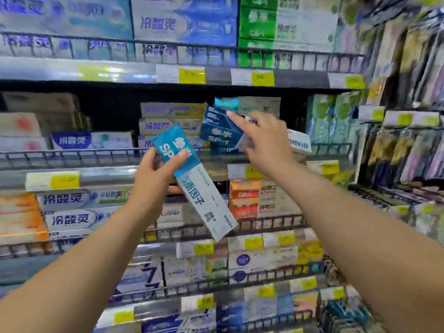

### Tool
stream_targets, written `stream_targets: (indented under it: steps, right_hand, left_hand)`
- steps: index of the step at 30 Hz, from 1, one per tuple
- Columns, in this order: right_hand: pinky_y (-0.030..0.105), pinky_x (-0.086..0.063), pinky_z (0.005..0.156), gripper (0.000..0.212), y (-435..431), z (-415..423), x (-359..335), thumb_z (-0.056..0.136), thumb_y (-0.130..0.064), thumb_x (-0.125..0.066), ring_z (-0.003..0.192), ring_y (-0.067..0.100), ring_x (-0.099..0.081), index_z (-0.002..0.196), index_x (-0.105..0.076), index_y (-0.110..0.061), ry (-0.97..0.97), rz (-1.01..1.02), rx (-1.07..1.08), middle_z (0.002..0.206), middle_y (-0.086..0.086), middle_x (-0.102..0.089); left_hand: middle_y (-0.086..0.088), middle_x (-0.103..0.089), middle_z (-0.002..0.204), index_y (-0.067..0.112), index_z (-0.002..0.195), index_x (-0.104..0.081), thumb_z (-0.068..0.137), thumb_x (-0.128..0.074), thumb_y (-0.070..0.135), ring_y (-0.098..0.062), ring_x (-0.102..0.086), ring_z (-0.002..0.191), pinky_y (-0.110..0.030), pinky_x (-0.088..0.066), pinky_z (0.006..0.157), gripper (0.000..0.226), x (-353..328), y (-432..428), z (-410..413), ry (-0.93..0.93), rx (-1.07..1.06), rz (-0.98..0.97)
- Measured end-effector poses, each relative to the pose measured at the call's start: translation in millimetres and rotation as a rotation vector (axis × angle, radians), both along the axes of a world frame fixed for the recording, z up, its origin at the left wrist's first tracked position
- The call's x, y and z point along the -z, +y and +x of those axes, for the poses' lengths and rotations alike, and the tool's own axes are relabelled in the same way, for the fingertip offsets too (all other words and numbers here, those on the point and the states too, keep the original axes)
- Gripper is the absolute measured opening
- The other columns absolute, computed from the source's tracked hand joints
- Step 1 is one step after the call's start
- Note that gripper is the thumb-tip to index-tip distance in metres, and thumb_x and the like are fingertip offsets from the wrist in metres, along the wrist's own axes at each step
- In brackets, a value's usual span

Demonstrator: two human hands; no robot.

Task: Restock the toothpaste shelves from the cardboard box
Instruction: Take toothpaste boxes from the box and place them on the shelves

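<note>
Wire-railed toothpaste shelves fill the view. Left grip wraps the teal end of a teal-white carton, tilted before the middle shelf. Right grip clasps dark blue cartons above the rail. Judged light, stiff, crushable, slick: hold across the narrow sides.

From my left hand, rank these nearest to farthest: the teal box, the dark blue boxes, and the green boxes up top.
1. Teal box: gripped in the left hand.
2. Dark blue boxes: up right, in the right hand.
3. Green boxes: top shelf, right.
</note>
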State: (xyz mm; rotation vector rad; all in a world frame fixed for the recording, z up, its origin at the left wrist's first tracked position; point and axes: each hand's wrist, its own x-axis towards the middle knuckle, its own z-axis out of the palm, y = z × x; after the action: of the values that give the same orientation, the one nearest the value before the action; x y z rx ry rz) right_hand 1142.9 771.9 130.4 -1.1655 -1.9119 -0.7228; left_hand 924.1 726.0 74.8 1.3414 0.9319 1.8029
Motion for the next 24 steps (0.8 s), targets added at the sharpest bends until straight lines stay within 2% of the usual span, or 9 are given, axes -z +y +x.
stream_targets:
  steps: [2,5,8,10,12,18,21,23,24]
  right_hand:
    - [0.041,-0.03,0.091,0.076,16,9,-10,0.08,-0.009,-0.064,0.116,0.033,-0.044,0.142,-0.034,-0.04,-0.066,0.03,-0.029,0.131,0.009,-0.05]
    - [0.041,-0.028,0.093,0.074,39,23,-22,0.083,-0.006,-0.057,0.122,0.029,-0.04,0.143,-0.03,-0.042,-0.162,-0.005,-0.053,0.142,0.003,-0.043]
    - [0.039,-0.024,0.099,0.066,59,33,-28,0.09,-0.007,-0.047,0.128,0.027,-0.035,0.142,-0.03,-0.044,-0.178,-0.165,-0.12,0.148,-0.004,-0.037]
    - [0.04,-0.026,0.101,0.06,70,36,-26,0.093,-0.01,-0.043,0.128,0.028,-0.037,0.141,-0.032,-0.045,-0.2,-0.272,-0.139,0.148,-0.006,-0.038]
    - [0.039,-0.029,0.101,0.058,78,39,-23,0.093,-0.01,-0.041,0.126,0.029,-0.04,0.138,-0.037,-0.046,-0.135,-0.381,-0.186,0.145,-0.006,-0.042]
    - [0.037,-0.044,0.097,0.051,85,50,-25,0.089,-0.005,-0.041,0.119,0.029,-0.05,0.128,-0.055,-0.035,-0.057,-0.574,-0.24,0.137,0.005,-0.053]
    - [0.038,-0.036,0.104,0.038,69,54,-16,0.093,-0.021,-0.05,0.123,0.027,-0.046,0.131,-0.054,-0.025,0.1,-0.405,-0.372,0.134,0.007,-0.055]
    - [0.032,-0.033,0.104,0.044,42,50,-9,0.091,-0.036,-0.056,0.125,0.02,-0.043,0.133,-0.051,-0.025,0.186,-0.317,-0.556,0.134,0.001,-0.054]
    - [0.027,-0.032,0.101,0.051,26,45,-7,0.088,-0.042,-0.059,0.125,0.015,-0.042,0.136,-0.046,-0.028,0.176,-0.351,-0.641,0.136,-0.004,-0.052]
  left_hand:
    - [0.003,-0.07,0.103,0.022,0.11,-0.056,0.083,-0.069,0.028,-0.018,-0.07,0.093,-0.047,-0.057,0.072,0.029,-3,1,15,-0.034,-0.043,0.004]
    - [0.003,-0.069,0.103,0.02,0.112,-0.056,0.084,-0.067,0.027,-0.015,-0.07,0.091,-0.041,-0.057,0.067,0.031,-6,1,36,-0.081,-0.113,0.032]
    - [0.01,-0.071,0.091,0.018,0.112,-0.055,0.085,-0.066,0.022,-0.012,-0.071,0.081,-0.033,-0.055,0.057,0.029,-5,-2,53,-0.114,-0.199,0.064]
    - [0.011,-0.071,0.086,0.019,0.11,-0.055,0.086,-0.065,0.024,-0.014,-0.071,0.08,-0.034,-0.056,0.057,0.026,-2,-4,62,-0.105,-0.244,0.052]
    - [0.012,-0.072,0.083,0.02,0.108,-0.055,0.085,-0.066,0.026,-0.017,-0.072,0.08,-0.036,-0.057,0.058,0.026,0,-6,70,-0.084,-0.275,0.045]
    - [-0.001,-0.071,0.1,0.017,0.111,-0.055,0.086,-0.067,0.025,-0.022,-0.071,0.085,-0.036,-0.057,0.06,0.029,-4,-7,84,-0.123,-0.341,0.063]
    - [0.002,-0.069,0.103,0.02,0.108,-0.055,0.086,-0.067,0.025,-0.018,-0.07,0.089,-0.033,-0.056,0.061,0.026,-11,-7,85,-0.183,-0.347,0.092]
    - [0.005,-0.068,0.101,0.023,0.106,-0.055,0.087,-0.066,0.025,-0.016,-0.07,0.088,-0.031,-0.055,0.061,0.022,-20,-7,86,-0.21,-0.325,0.126]
    - [0.004,-0.068,0.101,0.024,0.105,-0.055,0.087,-0.066,0.025,-0.016,-0.07,0.086,-0.032,-0.055,0.061,0.021,-25,-6,88,-0.215,-0.307,0.138]
